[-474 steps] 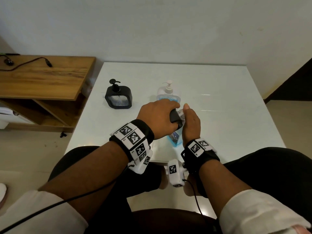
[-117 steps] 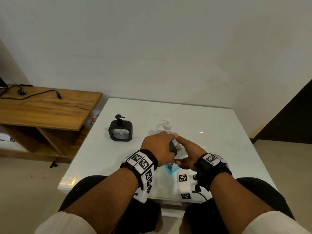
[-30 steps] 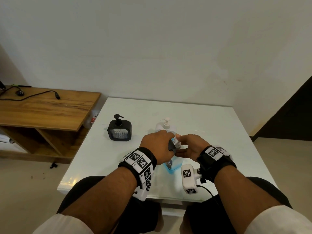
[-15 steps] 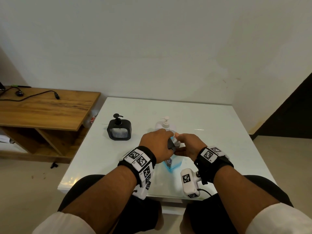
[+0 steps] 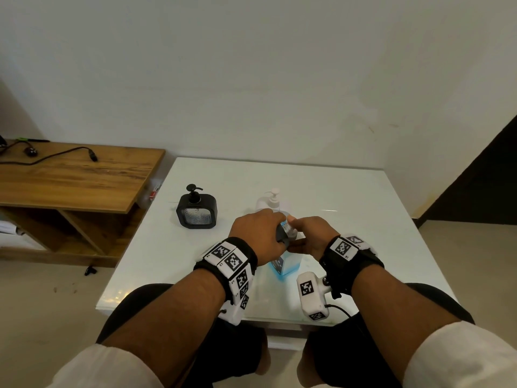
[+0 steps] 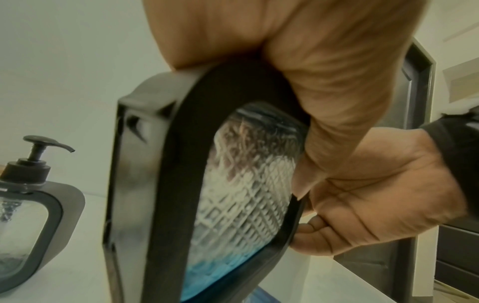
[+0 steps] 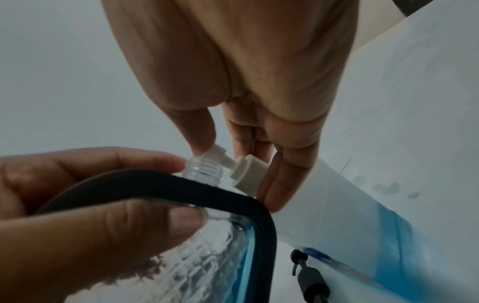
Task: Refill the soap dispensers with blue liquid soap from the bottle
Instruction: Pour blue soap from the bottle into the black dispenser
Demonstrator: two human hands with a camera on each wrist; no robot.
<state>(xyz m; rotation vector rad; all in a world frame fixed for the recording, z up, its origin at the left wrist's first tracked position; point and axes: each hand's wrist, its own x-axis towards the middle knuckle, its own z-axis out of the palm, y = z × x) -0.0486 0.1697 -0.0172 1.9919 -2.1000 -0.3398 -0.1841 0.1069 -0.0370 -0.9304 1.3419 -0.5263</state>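
The open-necked dispenser [image 7: 166, 235] is gripped by the left hand [image 5: 258, 233] over the surface [image 5: 349, 197] so its neck meets the pump nozzle of the soap bottle [image 7: 350, 205], pressed by the right hand [image 5: 310, 233] (fingers curled on it).

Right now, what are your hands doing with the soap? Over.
Left hand grips black dispenser, tilted. Right hand holds refill bottle, nozzle at dispenser's open neck. Little blue soap inside. Nothing in the way.
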